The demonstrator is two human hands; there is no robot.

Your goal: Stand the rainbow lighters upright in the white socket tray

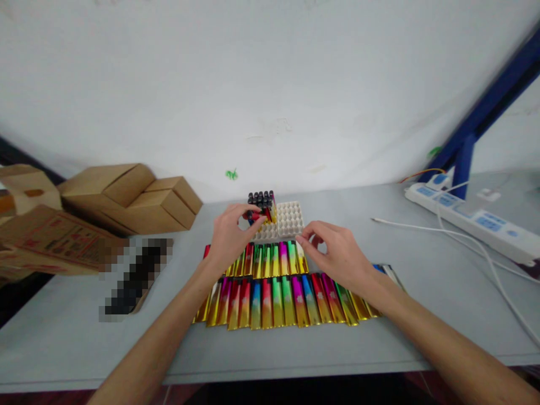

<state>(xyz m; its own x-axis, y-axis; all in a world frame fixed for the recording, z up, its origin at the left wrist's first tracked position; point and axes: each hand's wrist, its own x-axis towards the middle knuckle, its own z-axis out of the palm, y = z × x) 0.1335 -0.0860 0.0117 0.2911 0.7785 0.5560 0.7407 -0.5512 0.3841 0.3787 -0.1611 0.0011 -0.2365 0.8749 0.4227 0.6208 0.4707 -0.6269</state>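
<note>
My left hand [228,239] pinches a red lighter [255,216] between thumb and fingers, over the left part of a pale moulded tray [290,218] with rows of small pockets. Black-topped lighters [261,198] stand upright in the back of that left part. My right hand [337,244] has thumb and forefinger closed at the top of a gold and whitish lighter [302,259], at the right end of the upper row. Below lies a longer row of shiny multicoloured lighters [276,304], side by side; my right wrist hides part of it.
Brown cardboard boxes [126,197] stand at the left, beside a blurred-out dark object [139,278]. At the right lie a white power strip [476,216] and a white cable [422,226]. A blue metal frame [466,157] rises behind them against the wall.
</note>
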